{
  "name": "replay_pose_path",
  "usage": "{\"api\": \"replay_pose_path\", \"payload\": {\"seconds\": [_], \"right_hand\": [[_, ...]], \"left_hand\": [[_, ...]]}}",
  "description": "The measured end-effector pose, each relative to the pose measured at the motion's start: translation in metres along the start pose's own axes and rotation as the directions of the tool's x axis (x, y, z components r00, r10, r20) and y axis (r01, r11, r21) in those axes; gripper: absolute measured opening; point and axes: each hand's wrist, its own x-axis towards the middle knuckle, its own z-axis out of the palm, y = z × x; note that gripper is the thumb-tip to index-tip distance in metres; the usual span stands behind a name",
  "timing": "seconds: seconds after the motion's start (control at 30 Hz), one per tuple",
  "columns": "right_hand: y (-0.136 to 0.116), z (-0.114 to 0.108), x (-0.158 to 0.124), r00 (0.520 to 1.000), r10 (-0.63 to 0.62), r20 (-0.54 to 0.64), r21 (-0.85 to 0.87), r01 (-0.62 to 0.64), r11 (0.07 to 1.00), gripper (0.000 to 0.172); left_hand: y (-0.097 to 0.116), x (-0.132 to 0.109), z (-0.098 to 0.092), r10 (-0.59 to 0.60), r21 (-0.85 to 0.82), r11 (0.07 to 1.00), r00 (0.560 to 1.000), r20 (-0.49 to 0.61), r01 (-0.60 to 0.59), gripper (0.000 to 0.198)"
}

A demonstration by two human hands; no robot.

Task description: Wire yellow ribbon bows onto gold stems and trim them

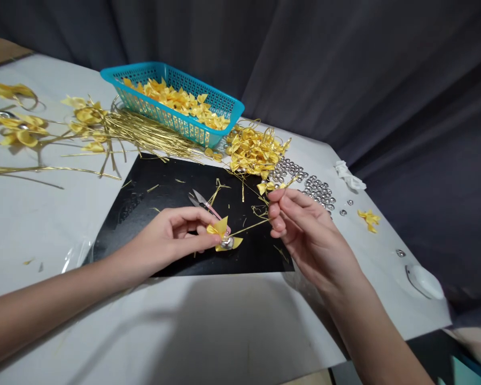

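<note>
Between thumb and fingers, my left hand pinches a yellow ribbon bow with a silver piece at its centre. A thin gold tie runs from that bow towards my right hand, whose thumb and fingertips are closed on it. Just beyond the right fingertips is another small yellow bow. Both hands are over a black mat. Small scissors with pink handles lie on the mat, partly hidden behind my left hand and the bow.
A teal basket of yellow bows stands at the back. Gold ties lie before it, a pile of bows beside it. Silver pieces, white crumpled material and a white object are to the right.
</note>
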Motion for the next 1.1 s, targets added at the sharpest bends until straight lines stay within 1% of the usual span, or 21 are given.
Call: {"api": "replay_pose_path", "payload": {"seconds": [0.1,0.23,0.33,0.43,0.5,0.53,0.57,0.67,0.7,0.77,0.87,0.93,1.0,1.07,1.1], "right_hand": [[-0.001,-0.001,0.0,0.999,-0.039,0.03,0.022,0.038,0.999,0.007],[-0.001,-0.001,-0.002,0.997,-0.038,0.067,0.038,0.035,0.999,0.006],[0.0,0.0,-0.002,0.996,-0.043,0.077,0.018,0.042,0.999,0.006],[0.001,0.001,-0.002,0.995,-0.062,0.08,-0.004,0.063,0.998,0.005],[0.002,0.001,-0.002,0.991,-0.081,0.102,-0.013,0.083,0.996,0.006],[0.002,0.0,-0.002,0.989,-0.093,0.118,-0.027,0.097,0.995,0.006],[0.003,-0.001,-0.002,0.985,-0.105,0.135,-0.051,0.113,0.992,0.007],[0.007,-0.002,-0.004,0.973,-0.127,0.193,-0.131,0.153,0.979,0.01],[0.008,-0.002,-0.004,0.969,-0.125,0.212,-0.144,0.158,0.977,0.01],[0.011,-0.002,-0.005,0.964,-0.112,0.242,-0.146,0.15,0.978,0.011],[0.013,-0.001,-0.005,0.962,-0.097,0.255,-0.147,0.137,0.98,0.012],[0.013,-0.002,-0.005,0.966,-0.104,0.235,-0.166,0.145,0.976,0.012],[0.011,-0.003,-0.005,0.972,-0.118,0.204,-0.201,0.16,0.967,0.013],[0.008,-0.005,-0.005,0.976,-0.14,0.169,-0.232,0.178,0.956,0.015],[0.007,-0.006,-0.005,0.976,-0.15,0.155,-0.242,0.185,0.953,0.016]], "left_hand": [[-0.001,0.0,-0.002,0.015,0.013,1.0,1.0,0.012,-0.016,0.01],[0.0,-0.001,-0.003,-0.034,-0.021,0.999,0.995,0.091,0.037,0.01],[0.001,-0.002,-0.003,-0.043,-0.021,0.999,0.989,0.14,0.047,0.012],[0.001,-0.002,-0.003,0.009,0.054,0.998,0.991,0.134,-0.017,0.012],[0.0,-0.002,-0.003,0.042,0.084,0.995,0.99,0.138,-0.054,0.012],[0.0,-0.002,-0.004,0.038,0.061,0.997,0.987,0.155,-0.048,0.013],[-0.001,-0.001,-0.004,0.016,0.012,1.0,0.984,0.178,-0.019,0.015],[-0.001,0.0,-0.005,-0.069,-0.176,0.978,0.974,0.215,0.108,0.017],[-0.001,0.001,-0.004,-0.081,-0.216,0.968,0.976,0.202,0.125,0.014],[-0.001,0.001,-0.003,-0.073,-0.252,0.962,0.987,0.143,0.108,0.006],[0.0,0.001,-0.002,-0.051,-0.226,0.972,0.995,0.083,0.069,0.004],[0.0,0.0,-0.002,-0.047,-0.166,0.984,0.995,0.083,0.06,0.01],[-0.001,0.0,-0.002,-0.033,-0.107,0.993,0.995,0.091,0.043,0.021],[-0.002,0.0,-0.002,-0.017,-0.079,0.997,0.995,0.103,0.025,0.029],[-0.003,0.0,-0.003,-0.012,-0.076,0.997,0.994,0.109,0.021,0.03]]}}
